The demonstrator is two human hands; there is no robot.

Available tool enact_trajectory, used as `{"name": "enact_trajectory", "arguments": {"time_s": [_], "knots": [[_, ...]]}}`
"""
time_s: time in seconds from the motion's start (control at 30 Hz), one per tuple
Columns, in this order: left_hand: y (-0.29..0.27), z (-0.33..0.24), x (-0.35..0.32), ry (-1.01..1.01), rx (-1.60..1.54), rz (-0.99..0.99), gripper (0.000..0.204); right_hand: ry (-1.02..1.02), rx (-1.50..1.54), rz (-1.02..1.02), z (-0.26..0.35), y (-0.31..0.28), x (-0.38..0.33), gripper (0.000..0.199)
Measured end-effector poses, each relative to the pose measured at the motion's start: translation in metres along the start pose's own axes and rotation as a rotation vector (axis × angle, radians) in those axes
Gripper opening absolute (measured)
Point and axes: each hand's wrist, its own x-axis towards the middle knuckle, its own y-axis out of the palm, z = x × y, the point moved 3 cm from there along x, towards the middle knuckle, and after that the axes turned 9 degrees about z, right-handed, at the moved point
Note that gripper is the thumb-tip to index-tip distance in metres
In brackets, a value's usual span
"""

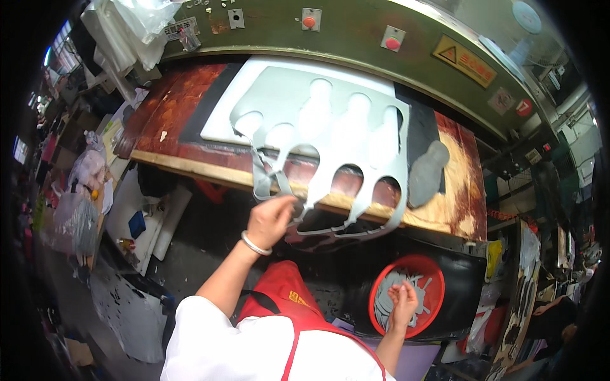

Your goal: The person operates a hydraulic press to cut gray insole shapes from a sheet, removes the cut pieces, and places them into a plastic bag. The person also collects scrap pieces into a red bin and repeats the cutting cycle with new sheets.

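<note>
A light grey foam sheet (287,95) with sole-shaped cut-outs lies on a white board (219,124). Its thin near strips hang over the front edge of the worktable. My left hand (270,223) is closed at these strips, its fingers pinching the sheet's loose near edge. Lower right, my right hand (403,303) is over a red basin (434,287) of grey cut pieces (385,297). Its fingers are slightly bent and apart, with nothing visible between them. A darker grey sole-shaped piece (429,173) rests on the table to the right of the sheet.
A green machine beam (349,39) with red buttons spans the far side of the wooden worktable (162,105). Clear plastic bags (130,28) hang at the far left. White boards (143,222) stand below the table's left end. Shelves with sheet material (518,292) line the right.
</note>
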Motion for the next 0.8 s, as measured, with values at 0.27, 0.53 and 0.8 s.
{"name": "enact_trajectory", "arguments": {"time_s": [0.27, 0.53, 0.8], "knots": [[-0.136, 0.142, 0.127, -0.313, 0.112, -0.235, 0.039, -0.271, -0.4, -0.033, 0.068, 0.171, 0.094, 0.022], [-0.138, 0.21, 0.172, -0.594, -0.203, -0.094, 0.049, -0.286, -0.96, -0.26, 0.082, 0.192, 0.132, 0.033], [-0.152, 0.179, 0.196, -0.423, -0.287, 0.109, 0.043, -0.23, -0.987, -0.33, 0.09, 0.179, 0.169, 0.031]]}}
